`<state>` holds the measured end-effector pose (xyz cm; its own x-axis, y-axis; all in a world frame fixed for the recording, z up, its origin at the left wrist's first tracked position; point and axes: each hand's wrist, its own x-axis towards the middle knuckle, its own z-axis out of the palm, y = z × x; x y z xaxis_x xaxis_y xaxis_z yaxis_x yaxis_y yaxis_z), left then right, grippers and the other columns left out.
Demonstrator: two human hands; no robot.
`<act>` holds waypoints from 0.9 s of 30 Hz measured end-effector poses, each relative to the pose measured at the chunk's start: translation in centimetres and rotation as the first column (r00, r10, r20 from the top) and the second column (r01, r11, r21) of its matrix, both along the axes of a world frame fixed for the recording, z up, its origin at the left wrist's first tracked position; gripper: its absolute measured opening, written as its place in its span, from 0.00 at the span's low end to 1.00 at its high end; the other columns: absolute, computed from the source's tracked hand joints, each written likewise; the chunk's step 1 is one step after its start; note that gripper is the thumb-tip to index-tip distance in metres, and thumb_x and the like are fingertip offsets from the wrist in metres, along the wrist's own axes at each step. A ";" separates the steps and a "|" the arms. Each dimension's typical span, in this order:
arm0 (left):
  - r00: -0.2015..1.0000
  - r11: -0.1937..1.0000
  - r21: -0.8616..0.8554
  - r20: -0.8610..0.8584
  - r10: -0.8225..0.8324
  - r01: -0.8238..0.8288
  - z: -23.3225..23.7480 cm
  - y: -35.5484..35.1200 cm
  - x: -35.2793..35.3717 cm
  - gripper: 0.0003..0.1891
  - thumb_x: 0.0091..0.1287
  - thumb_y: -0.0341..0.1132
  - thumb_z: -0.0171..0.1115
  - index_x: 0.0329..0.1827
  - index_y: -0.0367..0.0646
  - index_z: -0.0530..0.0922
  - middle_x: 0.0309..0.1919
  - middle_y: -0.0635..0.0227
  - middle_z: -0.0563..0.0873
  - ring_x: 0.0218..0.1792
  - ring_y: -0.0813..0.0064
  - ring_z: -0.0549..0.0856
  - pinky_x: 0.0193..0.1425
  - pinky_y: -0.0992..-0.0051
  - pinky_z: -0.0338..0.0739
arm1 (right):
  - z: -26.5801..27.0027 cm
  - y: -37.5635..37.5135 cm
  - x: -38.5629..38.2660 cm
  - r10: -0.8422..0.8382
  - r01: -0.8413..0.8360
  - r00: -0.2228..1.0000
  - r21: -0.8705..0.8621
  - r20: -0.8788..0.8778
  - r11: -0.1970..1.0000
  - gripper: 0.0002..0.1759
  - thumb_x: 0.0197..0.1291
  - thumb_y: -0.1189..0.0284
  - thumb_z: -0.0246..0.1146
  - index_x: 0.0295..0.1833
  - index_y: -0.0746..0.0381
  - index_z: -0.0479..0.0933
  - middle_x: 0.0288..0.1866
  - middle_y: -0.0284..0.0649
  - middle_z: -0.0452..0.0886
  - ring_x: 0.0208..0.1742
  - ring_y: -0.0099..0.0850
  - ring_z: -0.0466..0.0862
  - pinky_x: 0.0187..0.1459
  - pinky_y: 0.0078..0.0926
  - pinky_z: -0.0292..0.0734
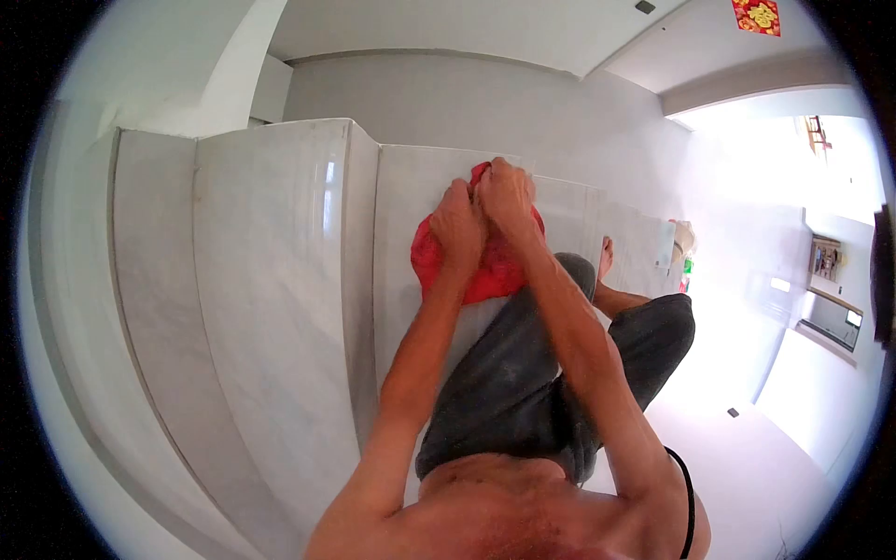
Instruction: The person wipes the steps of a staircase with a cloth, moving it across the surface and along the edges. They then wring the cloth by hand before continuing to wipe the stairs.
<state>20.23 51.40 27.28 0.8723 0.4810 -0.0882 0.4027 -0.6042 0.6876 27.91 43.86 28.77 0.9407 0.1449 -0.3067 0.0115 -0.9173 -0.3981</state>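
A crumpled red bag (495, 278), probably plastic, rests on the pale stair step in front of me. My left hand (457, 222) is closed on its gathered top from the left side. Close beside it, my right hand (507, 196) grips the same bunched top, and a bit of red sticks up between the two hands. Both sets of fingertips are partly hidden, so the exact grip on the neck of the bag does not show. What the bag contains cannot be seen.
Glossy pale stone steps (271, 233) rise on the left. My bent legs in dark trousers (504, 392) lie close to the bag. Further right, some small items (686, 252) sit by the steps, near a bright room. A red and gold decoration (757, 17) hangs at upper right.
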 end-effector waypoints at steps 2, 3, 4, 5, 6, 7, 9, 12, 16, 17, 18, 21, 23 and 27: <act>0.998 0.999 -0.023 0.048 0.038 -0.037 0.1 0.0 0.0 0.14 0.76 0.45 0.56 0.45 0.43 0.77 0.38 0.52 0.85 0.41 0.43 0.84 0.41 0.46 0.75 | 0.6 0.4 0.3 -0.001 0.001 1.000 0.007 0.021 1.000 0.15 0.67 0.66 0.58 0.44 0.66 0.84 0.41 0.54 0.88 0.47 0.55 0.88 0.50 0.51 0.82; 0.996 0.999 -0.019 0.085 0.041 -0.039 -0.4 -0.1 0.0 0.13 0.76 0.45 0.56 0.46 0.44 0.77 0.38 0.52 0.85 0.42 0.43 0.84 0.41 0.46 0.75 | 0.6 0.1 -0.1 0.010 -0.010 1.000 0.012 0.013 1.000 0.15 0.67 0.66 0.58 0.44 0.66 0.84 0.41 0.55 0.88 0.47 0.55 0.88 0.50 0.51 0.82; 0.995 1.000 -0.006 0.100 -0.002 0.002 -0.3 0.0 0.2 0.13 0.76 0.44 0.56 0.48 0.44 0.78 0.39 0.51 0.86 0.42 0.42 0.84 0.42 0.46 0.75 | 0.4 -0.3 -1.0 0.016 -0.016 1.000 0.020 0.009 1.000 0.15 0.67 0.66 0.58 0.44 0.66 0.84 0.41 0.56 0.88 0.46 0.55 0.88 0.50 0.52 0.82; 0.992 0.999 0.007 0.114 -0.044 0.044 -0.5 0.1 0.4 0.12 0.75 0.44 0.56 0.49 0.45 0.78 0.40 0.51 0.86 0.42 0.42 0.84 0.42 0.46 0.75 | 0.0 -0.7 -1.4 0.023 -0.023 1.000 0.027 -0.002 0.999 0.15 0.67 0.66 0.58 0.43 0.66 0.84 0.40 0.56 0.88 0.46 0.55 0.88 0.49 0.52 0.82; 0.989 0.992 0.019 0.084 -0.123 0.122 -0.5 0.2 -0.5 0.12 0.75 0.43 0.56 0.51 0.45 0.78 0.42 0.51 0.87 0.42 0.42 0.85 0.42 0.46 0.75 | -0.1 -1.1 -1.9 0.035 -0.035 0.999 0.034 -0.012 0.999 0.14 0.67 0.66 0.58 0.43 0.66 0.84 0.40 0.56 0.88 0.46 0.55 0.88 0.49 0.52 0.82; 0.978 0.979 0.032 0.057 -0.201 0.199 -0.7 0.4 -0.8 0.13 0.75 0.43 0.57 0.52 0.45 0.77 0.43 0.50 0.87 0.43 0.41 0.85 0.42 0.46 0.76 | -0.2 -1.4 -2.0 0.049 -0.048 0.999 0.044 -0.017 0.998 0.14 0.67 0.66 0.59 0.43 0.66 0.83 0.40 0.56 0.88 0.46 0.55 0.88 0.49 0.52 0.82; 0.986 0.987 -0.043 0.068 -0.154 0.157 -0.3 0.3 -0.5 0.12 0.74 0.42 0.58 0.51 0.46 0.78 0.43 0.52 0.87 0.43 0.41 0.85 0.42 0.46 0.76 | -0.2 -1.4 -2.0 0.044 -0.043 0.999 0.032 -0.024 0.999 0.14 0.67 0.66 0.59 0.42 0.66 0.83 0.40 0.56 0.87 0.46 0.54 0.88 0.50 0.52 0.82; 0.985 0.986 -0.068 -0.067 -0.157 0.153 0.8 0.4 0.5 0.13 0.73 0.43 0.58 0.52 0.45 0.78 0.45 0.51 0.87 0.47 0.43 0.85 0.47 0.49 0.77 | 0.2 -0.3 0.3 0.007 -0.007 0.999 0.008 0.032 1.000 0.14 0.68 0.66 0.58 0.40 0.65 0.83 0.40 0.56 0.87 0.46 0.55 0.87 0.50 0.53 0.81; 0.993 0.995 -0.036 0.084 -0.085 0.088 0.0 0.4 -0.4 0.09 0.68 0.37 0.64 0.44 0.43 0.79 0.42 0.54 0.86 0.43 0.45 0.85 0.44 0.52 0.79 | -1.0 -1.3 -1.7 -0.107 0.089 0.990 0.183 0.089 0.979 0.14 0.66 0.64 0.60 0.37 0.65 0.81 0.37 0.56 0.86 0.42 0.57 0.86 0.47 0.55 0.79; 0.973 0.995 -0.045 0.213 -0.083 0.094 -0.5 0.4 -0.6 0.08 0.67 0.35 0.65 0.43 0.42 0.79 0.43 0.55 0.86 0.43 0.48 0.86 0.44 0.54 0.80 | -1.1 -2.1 -2.5 -0.145 0.118 0.985 0.244 0.096 0.962 0.14 0.65 0.64 0.61 0.36 0.65 0.80 0.35 0.55 0.86 0.40 0.58 0.85 0.46 0.55 0.78; 0.936 0.993 -0.053 0.342 -0.081 0.106 -0.7 0.7 -0.6 0.08 0.66 0.33 0.66 0.43 0.41 0.78 0.44 0.56 0.87 0.42 0.51 0.86 0.45 0.57 0.80 | -1.2 -2.8 -3.1 -0.168 0.124 0.977 0.293 0.131 0.948 0.13 0.64 0.64 0.62 0.36 0.65 0.80 0.35 0.55 0.86 0.39 0.57 0.85 0.45 0.53 0.78; 0.931 0.958 -0.242 0.361 -0.055 0.151 -1.3 1.2 -0.7 0.06 0.65 0.28 0.67 0.41 0.39 0.78 0.42 0.61 0.87 0.41 0.63 0.86 0.47 0.66 0.81 | -1.9 -4.5 -4.8 -0.263 0.166 0.948 0.428 0.178 0.889 0.12 0.62 0.67 0.65 0.38 0.66 0.80 0.33 0.54 0.85 0.36 0.55 0.85 0.43 0.49 0.78; 0.970 0.928 -0.340 0.232 -0.074 0.152 -1.2 1.4 -0.4 0.06 0.65 0.26 0.67 0.41 0.38 0.79 0.40 0.64 0.87 0.41 0.70 0.86 0.48 0.70 0.81 | -2.6 -4.5 -5.1 -0.354 0.228 0.923 0.524 0.152 0.821 0.10 0.61 0.69 0.65 0.38 0.67 0.80 0.33 0.54 0.85 0.34 0.53 0.84 0.41 0.46 0.79; 0.983 0.874 -0.454 0.128 -0.129 0.174 2.0 1.3 0.7 0.07 0.67 0.29 0.68 0.44 0.37 0.81 0.35 0.68 0.87 0.37 0.76 0.85 0.45 0.74 0.81 | -1.0 -5.2 -5.2 -0.421 0.339 0.906 0.663 -0.040 0.668 0.09 0.63 0.75 0.60 0.45 0.67 0.81 0.37 0.56 0.86 0.40 0.54 0.86 0.43 0.47 0.79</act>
